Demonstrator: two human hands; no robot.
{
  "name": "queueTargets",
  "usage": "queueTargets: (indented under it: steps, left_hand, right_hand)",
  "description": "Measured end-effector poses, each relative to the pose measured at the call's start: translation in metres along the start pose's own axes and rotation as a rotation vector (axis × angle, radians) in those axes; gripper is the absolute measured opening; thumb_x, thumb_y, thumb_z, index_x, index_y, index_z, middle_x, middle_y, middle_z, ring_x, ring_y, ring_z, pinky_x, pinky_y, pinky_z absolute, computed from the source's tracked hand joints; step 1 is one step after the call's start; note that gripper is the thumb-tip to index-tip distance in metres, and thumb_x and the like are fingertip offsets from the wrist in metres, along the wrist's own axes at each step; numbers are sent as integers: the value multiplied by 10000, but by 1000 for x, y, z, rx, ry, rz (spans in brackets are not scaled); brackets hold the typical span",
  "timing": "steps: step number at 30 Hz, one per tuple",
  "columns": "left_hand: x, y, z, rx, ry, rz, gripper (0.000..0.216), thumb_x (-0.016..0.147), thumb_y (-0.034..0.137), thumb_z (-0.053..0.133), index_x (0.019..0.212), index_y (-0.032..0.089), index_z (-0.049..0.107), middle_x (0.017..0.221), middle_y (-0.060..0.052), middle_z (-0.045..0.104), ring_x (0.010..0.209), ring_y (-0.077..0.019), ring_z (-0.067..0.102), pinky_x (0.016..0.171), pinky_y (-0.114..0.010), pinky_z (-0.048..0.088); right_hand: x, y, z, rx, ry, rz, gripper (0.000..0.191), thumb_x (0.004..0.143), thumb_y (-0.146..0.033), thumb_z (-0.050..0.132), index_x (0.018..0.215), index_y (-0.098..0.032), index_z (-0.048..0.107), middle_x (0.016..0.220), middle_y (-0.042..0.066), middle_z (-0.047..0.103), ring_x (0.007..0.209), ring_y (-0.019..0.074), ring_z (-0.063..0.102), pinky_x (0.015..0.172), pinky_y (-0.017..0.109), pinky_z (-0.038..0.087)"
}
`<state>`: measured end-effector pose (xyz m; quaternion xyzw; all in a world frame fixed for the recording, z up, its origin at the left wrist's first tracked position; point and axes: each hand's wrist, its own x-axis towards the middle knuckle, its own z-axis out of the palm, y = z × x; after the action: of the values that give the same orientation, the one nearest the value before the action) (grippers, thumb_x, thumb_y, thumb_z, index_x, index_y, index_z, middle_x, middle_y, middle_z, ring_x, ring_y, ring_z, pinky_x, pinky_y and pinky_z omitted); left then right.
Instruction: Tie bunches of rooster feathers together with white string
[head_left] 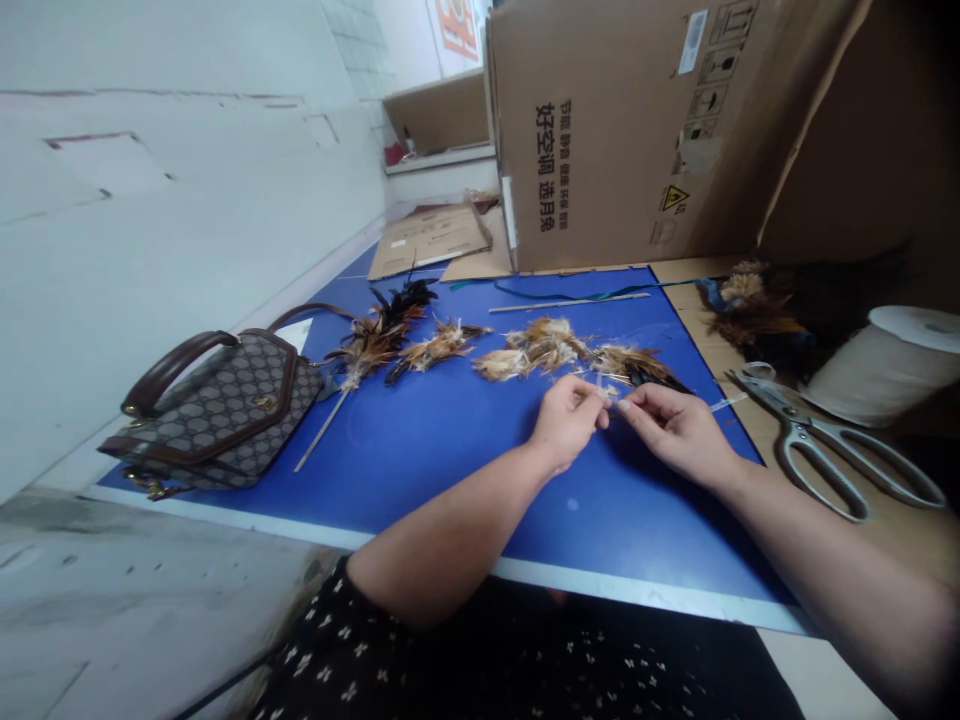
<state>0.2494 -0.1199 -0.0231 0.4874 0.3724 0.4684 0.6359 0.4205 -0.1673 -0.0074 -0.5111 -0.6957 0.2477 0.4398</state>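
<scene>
On the blue table top (450, 440), my left hand (564, 420) and my right hand (673, 428) meet fingertip to fingertip. Both are closed in a pinch on a small pale feather (611, 392) held between them. Just beyond my hands lies a row of brown and tan feather bundles (547, 348). Darker black and orange feathers (386, 325) lie further left, one bound to a thin stick (322, 430).
A brown patterned handbag (217, 410) sits at the table's left edge. Large metal scissors (821, 440) and a spool of white thread (892, 365) lie at the right on cardboard. A big cardboard box (622, 130) stands behind, with more feathers (757, 310) beside it.
</scene>
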Motion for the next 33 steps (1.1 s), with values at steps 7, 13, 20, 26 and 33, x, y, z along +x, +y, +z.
queueTargets:
  steps: [7,13,20,26,33]
  left_hand:
    - [-1,-3,-4,83,-46,10,302,840,376,811,905,189,584,625,38,627,521,-80,515,558,-227,385]
    - [0,-6,-6,0,-118,-26,414,800,478,845,936,196,574,631,25,658,472,-79,491,514,-223,369]
    - [2,-5,-3,-60,-108,-37,434,803,453,872,1051,146,692,676,-10,693,593,-110,624,624,-251,486]
    - [6,-9,-5,-124,-89,-37,409,752,409,905,1016,114,799,715,-42,728,651,-121,653,667,-269,509]
    - [4,-9,-2,-160,10,53,364,753,400,903,972,116,838,672,-23,694,608,-97,593,649,-260,496]
  right_hand:
    - [-1,3,6,-137,32,-80,285,1020,-439,614,956,-209,770,653,7,679,536,155,558,528,285,445]
    - [1,6,1,-131,62,-88,258,997,-423,646,933,-227,801,639,18,716,561,184,645,516,295,469]
    - [3,11,1,-95,43,-89,244,1008,-415,655,969,-234,813,765,32,789,627,197,694,580,313,515]
    - [2,8,1,-120,41,-99,241,1016,-407,644,998,-235,811,768,35,797,623,200,703,595,318,543]
    - [1,3,6,-149,78,-164,220,1019,-343,631,1040,-225,816,905,69,846,766,241,797,724,337,625]
